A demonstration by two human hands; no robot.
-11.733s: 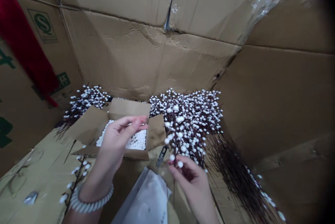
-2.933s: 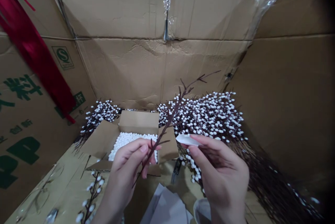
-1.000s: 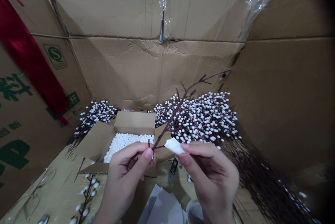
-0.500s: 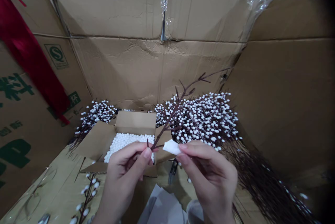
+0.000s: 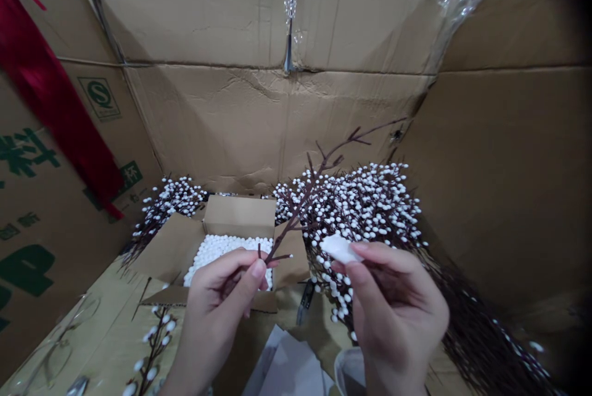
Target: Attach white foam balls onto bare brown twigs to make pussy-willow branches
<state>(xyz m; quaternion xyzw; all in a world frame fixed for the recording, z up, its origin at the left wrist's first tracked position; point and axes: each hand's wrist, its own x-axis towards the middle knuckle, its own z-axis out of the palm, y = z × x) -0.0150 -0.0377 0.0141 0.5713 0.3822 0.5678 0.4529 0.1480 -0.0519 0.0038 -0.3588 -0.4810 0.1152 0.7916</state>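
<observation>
— Head camera, looking down: what does the left hand [image 5: 217,316] hold?
— Fingers curl shut around the base of a dark brown branch [image 5: 319,183], which rises up and to the right over a box
— And the right hand [image 5: 393,309]?
— It pinches a small white scrap [image 5: 340,249] at the fingertips, just beside the branch without touching it; paper or foam, cannot tell which
— What lies below them?
— A small open carton [image 5: 240,214], flaps spread, full of white beads [image 5: 222,254], right behind the left hand; beside it, behind the right hand, a heap of white-berried branches [image 5: 365,205]
— And around them?
— Walls of a large cardboard carton [image 5: 208,131], a strip of red cloth [image 5: 50,118] hanging down one side, a loose berried sprig [image 5: 155,340] near the left wrist
</observation>
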